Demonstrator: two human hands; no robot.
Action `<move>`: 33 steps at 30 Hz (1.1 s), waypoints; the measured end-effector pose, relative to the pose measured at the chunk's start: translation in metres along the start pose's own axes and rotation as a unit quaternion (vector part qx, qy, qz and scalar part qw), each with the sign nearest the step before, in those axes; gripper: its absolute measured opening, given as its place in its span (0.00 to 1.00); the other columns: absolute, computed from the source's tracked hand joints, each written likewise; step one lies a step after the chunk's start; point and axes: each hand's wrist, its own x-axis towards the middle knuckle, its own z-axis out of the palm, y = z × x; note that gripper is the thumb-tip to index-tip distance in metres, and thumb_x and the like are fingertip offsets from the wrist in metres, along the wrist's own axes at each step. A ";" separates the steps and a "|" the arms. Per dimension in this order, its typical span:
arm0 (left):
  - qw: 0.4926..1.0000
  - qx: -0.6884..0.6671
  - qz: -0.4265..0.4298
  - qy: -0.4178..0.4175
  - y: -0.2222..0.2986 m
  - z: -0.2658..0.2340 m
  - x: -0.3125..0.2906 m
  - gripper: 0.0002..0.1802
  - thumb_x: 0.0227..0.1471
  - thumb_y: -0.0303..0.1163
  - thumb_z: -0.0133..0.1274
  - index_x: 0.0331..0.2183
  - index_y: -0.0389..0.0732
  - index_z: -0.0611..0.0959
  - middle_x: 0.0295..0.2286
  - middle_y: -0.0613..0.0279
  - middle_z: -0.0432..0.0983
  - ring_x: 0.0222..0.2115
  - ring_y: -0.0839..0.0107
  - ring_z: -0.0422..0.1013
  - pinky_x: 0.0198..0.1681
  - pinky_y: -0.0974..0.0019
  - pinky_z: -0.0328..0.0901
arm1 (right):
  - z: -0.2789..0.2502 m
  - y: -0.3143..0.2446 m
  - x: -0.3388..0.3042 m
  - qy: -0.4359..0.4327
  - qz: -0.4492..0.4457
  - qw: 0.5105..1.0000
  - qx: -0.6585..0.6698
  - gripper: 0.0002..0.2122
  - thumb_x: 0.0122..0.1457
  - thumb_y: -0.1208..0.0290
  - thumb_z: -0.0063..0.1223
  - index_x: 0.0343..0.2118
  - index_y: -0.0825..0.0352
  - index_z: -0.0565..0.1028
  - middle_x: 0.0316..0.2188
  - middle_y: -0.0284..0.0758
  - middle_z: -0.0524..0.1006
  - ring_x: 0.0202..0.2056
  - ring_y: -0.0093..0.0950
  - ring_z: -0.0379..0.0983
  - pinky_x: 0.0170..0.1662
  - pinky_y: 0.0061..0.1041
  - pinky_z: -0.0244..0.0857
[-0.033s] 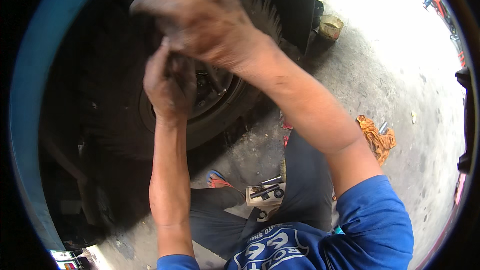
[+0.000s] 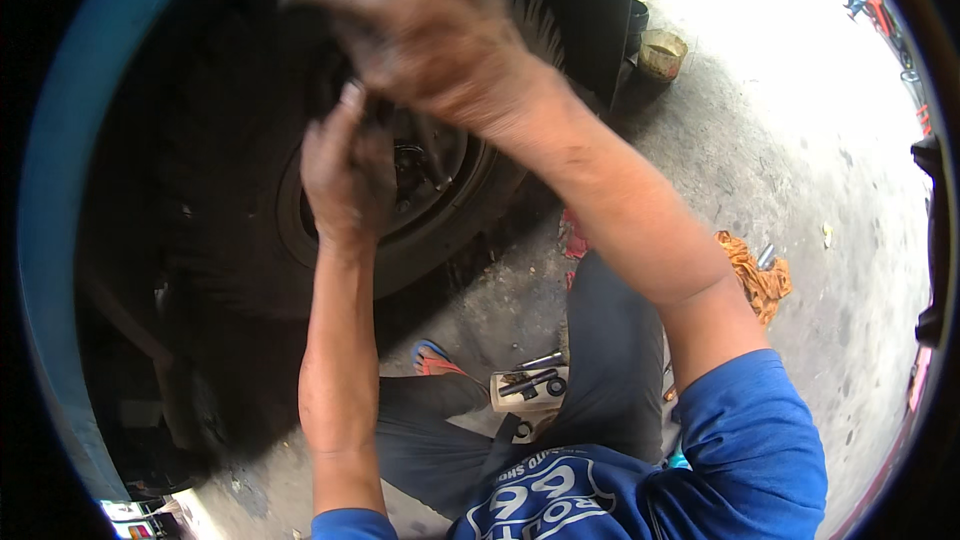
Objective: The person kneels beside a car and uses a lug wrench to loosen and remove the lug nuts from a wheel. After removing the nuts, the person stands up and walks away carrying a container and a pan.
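Note:
A large dark wheel with a ribbed tyre point(image 2: 430, 260) stands in front of me, under a blue vehicle body. Before its hub, my left hand point(image 2: 348, 175) is raised with the thumb up and the fingers curled; whatever lies inside them is lost in shadow. Just above and to the right, my right hand point(image 2: 420, 35) crosses over the wheel, smeared by motion. Its fingers are too blurred to show a grip. Between the hands and the rim, a metal bar point(image 2: 436, 165) with a shiny end slants across the hub.
Between my legs sits a small tray point(image 2: 500, 400) with dark metal parts. An orange rag point(image 2: 765, 285) lies on the concrete to the right, by a metal cylinder point(image 2: 766, 258). A grimy tub point(image 2: 661, 55) stands beyond the tyre. Low on the left is a sandalled foot point(image 2: 436, 358).
Both hands have shifted slightly to the right and down over the wheel. The tray and rag are where they were.

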 end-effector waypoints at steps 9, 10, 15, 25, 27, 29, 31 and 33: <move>0.885 0.367 -0.284 -0.031 -0.162 -0.085 -0.068 0.27 0.58 0.45 0.52 0.50 0.33 0.77 0.49 0.45 0.73 0.52 0.55 0.68 0.55 0.59 0.59 | -0.168 0.149 -0.217 -0.184 0.353 0.838 -0.372 0.15 0.64 0.62 0.45 0.47 0.67 0.76 0.43 0.46 0.73 0.44 0.43 0.71 0.49 0.37 0.64; 0.865 0.366 -0.340 -0.036 -0.176 -0.090 -0.067 0.28 0.58 0.47 0.51 0.51 0.34 0.76 0.50 0.45 0.72 0.53 0.55 0.67 0.56 0.59 0.58 | -0.189 0.145 -0.265 -0.219 0.394 0.820 -0.352 0.17 0.65 0.62 0.43 0.47 0.69 0.75 0.45 0.50 0.72 0.47 0.47 0.70 0.51 0.40 0.63; 0.927 0.213 -0.307 0.027 -0.215 -0.068 -0.066 0.34 0.59 0.52 0.48 0.57 0.34 0.70 0.57 0.47 0.65 0.59 0.60 0.60 0.60 0.60 0.53 | -0.239 0.000 -0.499 -0.725 0.370 0.488 -0.316 0.21 0.60 0.73 0.42 0.55 0.78 0.64 0.35 0.51 0.76 0.39 0.42 0.76 0.36 0.37 0.71; 0.953 0.117 -0.251 0.121 -0.232 -0.027 -0.041 0.28 0.64 0.45 0.41 0.57 0.34 0.67 0.54 0.51 0.67 0.53 0.61 0.63 0.58 0.61 0.55 | -0.289 -0.081 -0.427 -0.480 0.802 0.356 0.000 0.36 0.53 0.38 0.54 0.46 0.76 0.73 0.43 0.52 0.77 0.46 0.41 0.75 0.47 0.37 0.67; 0.933 0.071 -0.319 0.147 -0.233 -0.019 -0.047 0.26 0.65 0.44 0.40 0.55 0.35 0.68 0.49 0.53 0.69 0.49 0.64 0.65 0.57 0.62 0.56 | -0.303 -0.065 -0.390 -0.520 0.768 0.373 0.003 0.34 0.50 0.42 0.61 0.43 0.76 0.73 0.39 0.50 0.78 0.43 0.37 0.75 0.44 0.35 0.67; 0.928 0.043 -0.324 0.176 -0.235 -0.014 -0.054 0.23 0.65 0.43 0.39 0.52 0.36 0.70 0.44 0.56 0.70 0.45 0.66 0.67 0.53 0.63 0.59 | -0.311 -0.043 -0.352 -0.566 0.703 0.425 -0.072 0.30 0.49 0.47 0.66 0.39 0.75 0.74 0.34 0.47 0.78 0.37 0.35 0.75 0.40 0.34 0.68; 0.931 0.028 -0.301 0.205 -0.237 -0.014 -0.058 0.20 0.65 0.44 0.39 0.47 0.37 0.71 0.39 0.60 0.69 0.38 0.69 0.68 0.47 0.64 0.65 | -0.312 -0.013 -0.304 -0.615 0.631 0.466 -0.080 0.28 0.47 0.50 0.69 0.35 0.73 0.74 0.32 0.46 0.76 0.34 0.37 0.73 0.38 0.35 0.67; 0.921 -0.070 -0.321 0.209 -0.237 -0.015 -0.057 0.19 0.64 0.45 0.39 0.46 0.40 0.71 0.36 0.62 0.67 0.35 0.71 0.68 0.39 0.64 0.69 | -0.305 0.020 -0.242 -0.652 0.530 0.530 -0.115 0.24 0.45 0.54 0.71 0.31 0.73 0.73 0.31 0.45 0.74 0.33 0.40 0.72 0.37 0.36 0.67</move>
